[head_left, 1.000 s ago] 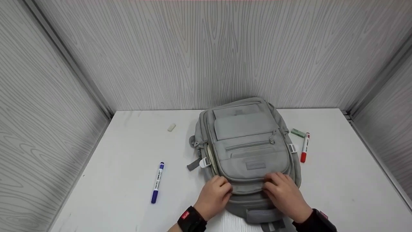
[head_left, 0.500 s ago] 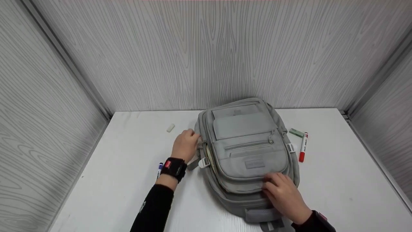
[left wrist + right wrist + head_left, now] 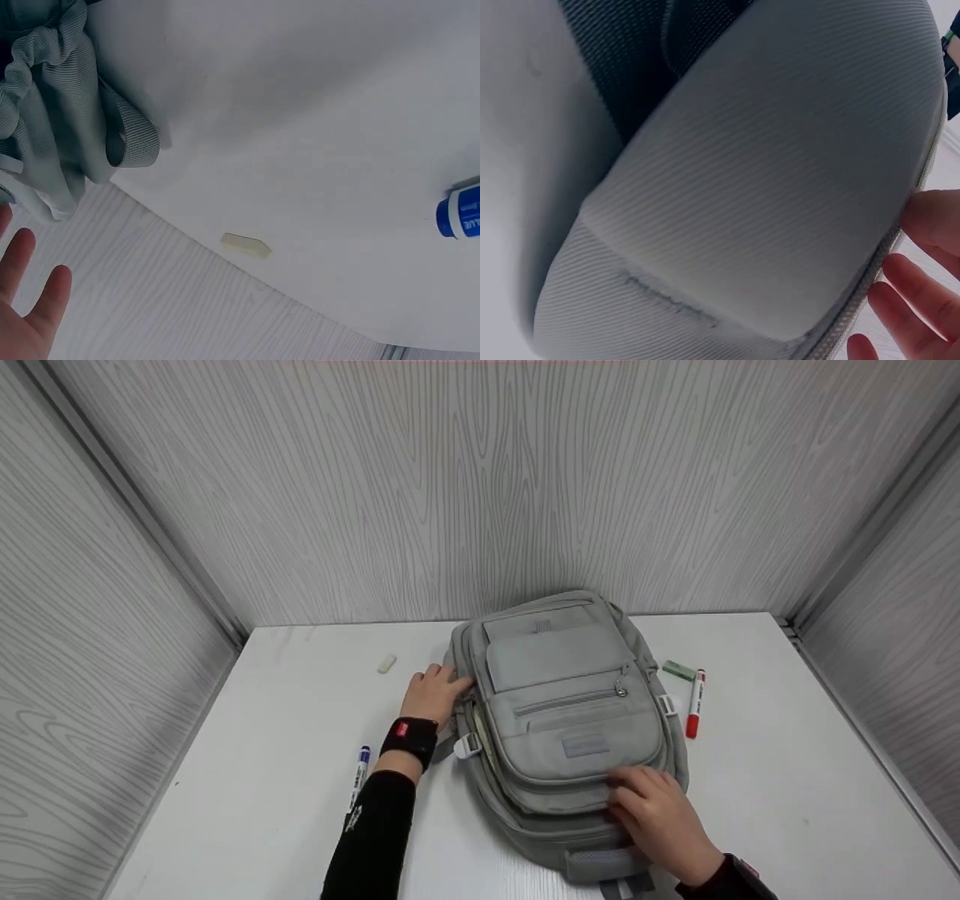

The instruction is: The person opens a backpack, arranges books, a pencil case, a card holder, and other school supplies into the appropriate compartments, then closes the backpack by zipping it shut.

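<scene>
A grey backpack (image 3: 562, 712) lies on the white table, front face up, its carry handle toward me. A zipper opening on its left side gapes a little, and something pale shows inside. My left hand (image 3: 435, 695) is at the bag's upper left side; in the left wrist view its fingers (image 3: 54, 296) are spread beside the bag's side straps. My right hand (image 3: 660, 817) pinches the lower edge of the front compartment. Close up in the right wrist view, the fingertips (image 3: 904, 289) lie along the zipper edge.
A blue marker (image 3: 360, 772) lies left of the bag, partly covered by my left sleeve. A small whitish eraser (image 3: 387, 664) lies near the back edge. At right are a red marker (image 3: 696, 705) and a small green block (image 3: 679, 670). Grey wood-grain panels (image 3: 420, 495) stand around the table.
My left hand has left the bag's lower front edge and moved up to its upper left side, where the fingers have spread. My right hand keeps its hold. The head view has shifted slightly.
</scene>
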Motion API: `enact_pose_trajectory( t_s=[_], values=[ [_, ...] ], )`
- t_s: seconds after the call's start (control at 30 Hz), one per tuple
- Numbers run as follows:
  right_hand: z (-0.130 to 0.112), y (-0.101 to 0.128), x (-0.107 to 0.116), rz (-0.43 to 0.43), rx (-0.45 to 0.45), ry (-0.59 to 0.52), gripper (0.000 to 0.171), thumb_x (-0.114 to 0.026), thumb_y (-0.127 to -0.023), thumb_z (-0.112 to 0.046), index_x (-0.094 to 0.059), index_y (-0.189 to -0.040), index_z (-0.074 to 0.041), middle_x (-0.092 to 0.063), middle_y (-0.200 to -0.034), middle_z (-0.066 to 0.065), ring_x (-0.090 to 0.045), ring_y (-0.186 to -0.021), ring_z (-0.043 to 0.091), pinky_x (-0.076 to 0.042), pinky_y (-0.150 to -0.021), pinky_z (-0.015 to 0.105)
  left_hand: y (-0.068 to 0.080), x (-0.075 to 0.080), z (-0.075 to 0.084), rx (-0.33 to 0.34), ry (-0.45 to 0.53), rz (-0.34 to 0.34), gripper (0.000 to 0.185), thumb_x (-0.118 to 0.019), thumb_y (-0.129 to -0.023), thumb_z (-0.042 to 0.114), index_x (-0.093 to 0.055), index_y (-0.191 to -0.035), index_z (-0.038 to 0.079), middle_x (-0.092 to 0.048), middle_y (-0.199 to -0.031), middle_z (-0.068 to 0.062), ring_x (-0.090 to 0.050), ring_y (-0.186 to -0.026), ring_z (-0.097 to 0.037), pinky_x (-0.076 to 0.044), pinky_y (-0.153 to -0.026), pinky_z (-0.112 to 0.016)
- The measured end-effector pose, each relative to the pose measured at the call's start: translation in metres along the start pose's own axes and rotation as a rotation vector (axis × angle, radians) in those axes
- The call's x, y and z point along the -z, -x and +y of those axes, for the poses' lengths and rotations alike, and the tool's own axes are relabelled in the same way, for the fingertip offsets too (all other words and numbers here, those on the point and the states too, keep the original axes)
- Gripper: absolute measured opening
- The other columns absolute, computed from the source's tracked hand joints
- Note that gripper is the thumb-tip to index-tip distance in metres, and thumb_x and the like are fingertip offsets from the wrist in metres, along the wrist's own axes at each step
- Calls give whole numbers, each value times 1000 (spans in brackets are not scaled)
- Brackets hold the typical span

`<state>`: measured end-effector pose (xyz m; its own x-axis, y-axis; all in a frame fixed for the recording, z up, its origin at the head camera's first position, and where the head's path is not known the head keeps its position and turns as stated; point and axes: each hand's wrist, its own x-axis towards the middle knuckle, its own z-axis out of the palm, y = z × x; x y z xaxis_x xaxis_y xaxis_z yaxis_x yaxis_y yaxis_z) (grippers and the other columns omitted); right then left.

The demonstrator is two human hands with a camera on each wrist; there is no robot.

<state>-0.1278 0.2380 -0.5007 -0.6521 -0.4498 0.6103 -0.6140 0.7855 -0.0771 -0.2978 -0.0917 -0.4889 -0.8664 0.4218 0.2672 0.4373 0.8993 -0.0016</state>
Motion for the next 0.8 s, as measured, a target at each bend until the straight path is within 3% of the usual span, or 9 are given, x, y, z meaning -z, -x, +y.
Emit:
enact_pose_trajectory(
  t_s=[0.23,0.37,0.43,0.6,0.67,0.8],
  values=[
    [14,4,1,-3,4,24,32,-87,-66,-3,-63,-80,-20,-69,-106,2,-65,-97,17,-52,-79,39,1,-4,4,-67,-101,32,37,-76,-81,7,-68,-113,24,-61,-122,-7,-57,-115,-29,-50,-96,-50],
    [27,6,3,-26,-13,29,31,-84,-66,0,-62,-80,-17,-71,-106,4,-67,-96,20,-52,-83,42,7,-3,10,-90,-123,19,32,-74,-83,11,-68,-111,25,-61,-120,-5,-56,-113,-27,-48,-96,-49],
    [35,6,4,-45,-20,31,27,-81,-71,0,-62,-81,-16,-71,-107,5,-68,-96,22,-53,-85,46,11,-3,13,-94,-136,15,29,-72,-85,13,-69,-110,25,-61,-119,-4,-57,-112,-26,-48,-94,-48],
    [55,-1,5,-59,-50,36,24,-81,-71,4,-64,-78,-12,-73,-103,7,-70,-98,27,-52,-88,59,26,-2,24,-91,-142,33,25,-69,-86,14,-71,-108,24,-63,-113,-4,-57,-111,-25,-48,-93,-47],
    [62,-6,6,-58,-69,47,28,-83,-65,7,-65,-76,-12,-74,-101,7,-70,-97,27,-51,-89,61,34,-2,31,-85,-139,60,22,-66,-87,14,-71,-106,23,-63,-109,-4,-57,-108,-25,-49,-89,-45],
    [76,-16,9,-88,-98,86,26,-84,-65,7,-68,-75,-10,-75,-99,9,-71,-99,29,-50,-92,63,51,1,47,-44,-146,90,16,-63,-89,14,-69,-102,20,-60,-103,-3,-56,-100,-23,-48,-82,-40]
  ],
)
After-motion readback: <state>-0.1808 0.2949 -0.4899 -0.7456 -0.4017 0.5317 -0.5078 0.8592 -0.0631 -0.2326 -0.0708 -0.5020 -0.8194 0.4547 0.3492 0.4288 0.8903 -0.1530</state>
